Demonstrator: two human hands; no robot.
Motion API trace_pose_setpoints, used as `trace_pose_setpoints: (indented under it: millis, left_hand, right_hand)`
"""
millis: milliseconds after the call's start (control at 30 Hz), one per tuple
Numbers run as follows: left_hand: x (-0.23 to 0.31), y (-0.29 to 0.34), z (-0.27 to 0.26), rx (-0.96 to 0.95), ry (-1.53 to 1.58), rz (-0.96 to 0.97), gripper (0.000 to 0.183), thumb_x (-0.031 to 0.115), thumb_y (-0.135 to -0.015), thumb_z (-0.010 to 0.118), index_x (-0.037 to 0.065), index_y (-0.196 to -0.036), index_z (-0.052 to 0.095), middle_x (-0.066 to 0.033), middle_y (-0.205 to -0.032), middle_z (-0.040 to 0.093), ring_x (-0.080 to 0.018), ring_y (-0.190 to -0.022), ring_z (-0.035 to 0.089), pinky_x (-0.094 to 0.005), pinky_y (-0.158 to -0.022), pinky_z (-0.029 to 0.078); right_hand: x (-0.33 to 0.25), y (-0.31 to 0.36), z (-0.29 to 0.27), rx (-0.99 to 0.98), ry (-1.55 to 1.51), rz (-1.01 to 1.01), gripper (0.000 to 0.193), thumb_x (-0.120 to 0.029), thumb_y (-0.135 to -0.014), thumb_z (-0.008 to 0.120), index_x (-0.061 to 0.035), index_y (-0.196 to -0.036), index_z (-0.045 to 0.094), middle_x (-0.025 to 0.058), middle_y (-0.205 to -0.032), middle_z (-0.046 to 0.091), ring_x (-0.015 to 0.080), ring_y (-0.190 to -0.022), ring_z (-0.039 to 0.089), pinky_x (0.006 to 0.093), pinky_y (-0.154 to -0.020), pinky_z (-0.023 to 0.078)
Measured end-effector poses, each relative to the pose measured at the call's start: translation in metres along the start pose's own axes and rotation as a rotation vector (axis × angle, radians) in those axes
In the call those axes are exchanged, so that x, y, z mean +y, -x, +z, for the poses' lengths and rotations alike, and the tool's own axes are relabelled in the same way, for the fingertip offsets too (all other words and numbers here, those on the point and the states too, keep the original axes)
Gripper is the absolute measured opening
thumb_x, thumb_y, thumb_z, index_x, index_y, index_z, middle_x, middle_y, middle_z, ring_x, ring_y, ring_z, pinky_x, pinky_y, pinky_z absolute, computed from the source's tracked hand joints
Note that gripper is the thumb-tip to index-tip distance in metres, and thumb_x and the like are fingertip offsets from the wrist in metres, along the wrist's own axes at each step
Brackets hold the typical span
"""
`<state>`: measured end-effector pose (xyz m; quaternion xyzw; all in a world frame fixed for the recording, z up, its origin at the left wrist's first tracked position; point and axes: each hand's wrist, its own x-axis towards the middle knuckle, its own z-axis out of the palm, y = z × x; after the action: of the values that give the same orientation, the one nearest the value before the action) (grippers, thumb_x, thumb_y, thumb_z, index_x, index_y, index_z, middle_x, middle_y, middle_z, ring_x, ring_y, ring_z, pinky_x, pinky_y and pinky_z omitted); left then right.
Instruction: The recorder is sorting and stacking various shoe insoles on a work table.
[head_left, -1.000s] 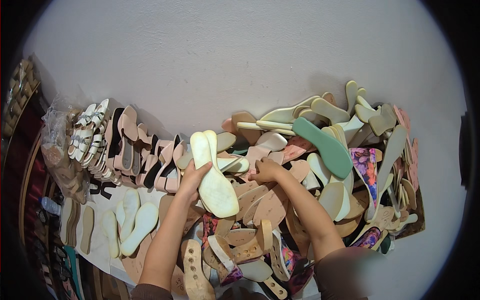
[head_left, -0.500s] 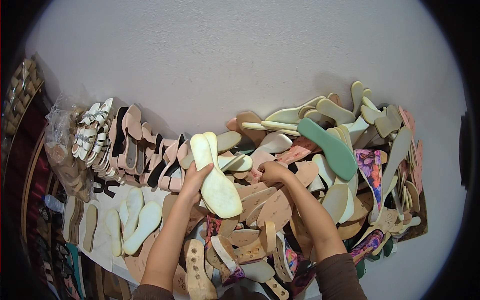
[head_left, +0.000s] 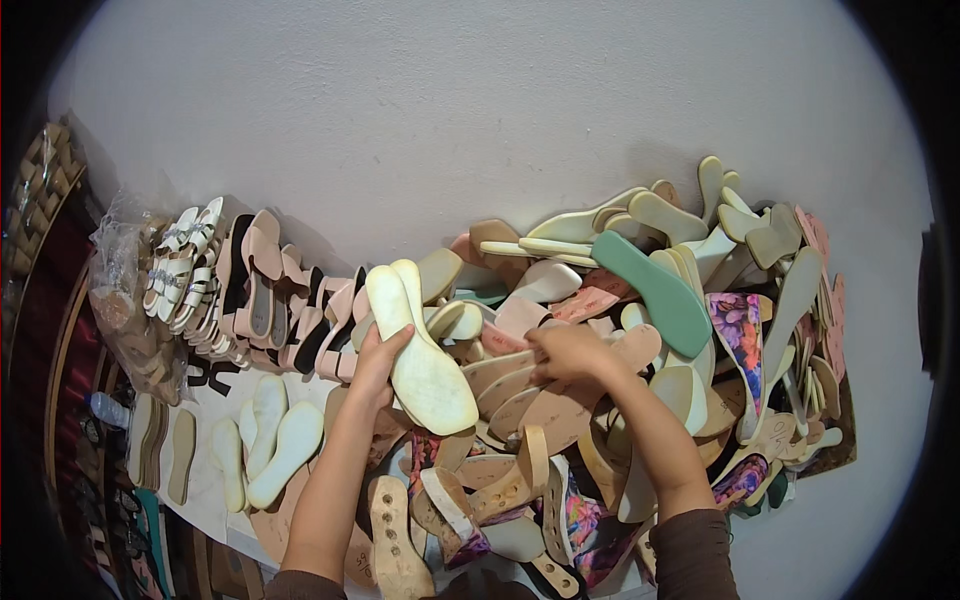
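Note:
My left hand (head_left: pixel 378 362) is closed round a pair of cream shoe soles (head_left: pixel 432 385), held upright over the heap with one partly behind the other. Deeper in the pile, my right hand (head_left: pixel 575 353) has its fingers curled at the edges of several tan insoles (head_left: pixel 550 415) that fan out beneath it; its fingertips are partly hidden. A green sole (head_left: pixel 660 295) lies on top just beyond that hand. Wedge heels with flowered covering (head_left: pixel 738 325) and bare wooden-looking soles with holes (head_left: pixel 397 535) are mixed in around both forearms.
Rows of pink and black sandals (head_left: pixel 265 285) and white sandals (head_left: pixel 187 258) stand at the left by the wall (head_left: pixel 480 110). Loose cream soles (head_left: pixel 288 455) lie on the white table top (head_left: pixel 205 500). A clear plastic bag (head_left: pixel 135 290) sits at the far left.
The cream soles in my left hand have shifted slightly left. My right hand has moved a little right, and the tan insoles under it have been tilted and spread.

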<state>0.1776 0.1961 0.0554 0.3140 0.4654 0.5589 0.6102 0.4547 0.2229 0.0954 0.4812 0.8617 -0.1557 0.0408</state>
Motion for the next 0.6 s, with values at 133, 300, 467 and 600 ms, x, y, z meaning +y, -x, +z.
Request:
trace_pose_setpoints:
  millis: [133, 300, 467, 600]
  left_hand:
    - [0.010, 0.007, -0.003, 0.003, 0.028, 0.029, 0.040, 0.011, -0.083, 0.058, -0.001, -0.117, 0.040, -0.0125, -0.104, 0.055, -0.0202, -0.090, 0.058, -0.0316, -0.077, 0.049]
    - [0.011, 0.010, -0.007, -0.001, 0.051, 0.052, 0.040, 0.011, -0.083, 0.058, 0.000, -0.118, 0.040, -0.0126, -0.106, 0.054, -0.0206, -0.093, 0.057, -0.0322, -0.079, 0.048]
    - [0.013, 0.019, 0.008, -0.046, 0.161, 0.033, 0.038, 0.012, -0.088, 0.052, 0.001, -0.121, 0.037, -0.0133, -0.111, 0.052, -0.0220, -0.099, 0.054, -0.0346, -0.085, 0.046]
    - [0.007, 0.026, 0.013, -0.071, 0.242, 0.061, 0.038, 0.018, -0.092, 0.046, 0.003, -0.124, 0.035, -0.0134, -0.118, 0.048, -0.0222, -0.107, 0.051, -0.0347, -0.091, 0.043]
  right_hand:
    - [0.011, 0.011, -0.041, 0.240, 0.111, 0.041, 0.033, -0.022, -0.063, 0.068, -0.0083, -0.091, 0.057, 0.0118, -0.079, 0.062, 0.0310, -0.076, 0.060, 0.0421, -0.065, 0.047]
    - [0.014, 0.032, -0.085, 0.448, -0.037, 0.151, 0.040, -0.023, -0.068, 0.067, -0.0082, -0.103, 0.055, 0.0137, -0.089, 0.062, 0.0312, -0.085, 0.059, 0.0395, -0.072, 0.047]
    - [0.011, 0.044, -0.074, 0.711, -0.821, 0.067, 0.054, -0.030, -0.076, 0.066, 0.0011, -0.115, 0.046, 0.0163, -0.102, 0.059, 0.0213, -0.093, 0.058, 0.0319, -0.078, 0.046]
    - [-0.044, 0.039, -0.044, 0.515, -1.249, 0.006, 0.050, -0.026, -0.084, 0.058, 0.0057, -0.119, 0.041, 0.0165, -0.107, 0.056, 0.0191, -0.096, 0.056, 0.0298, -0.083, 0.045]
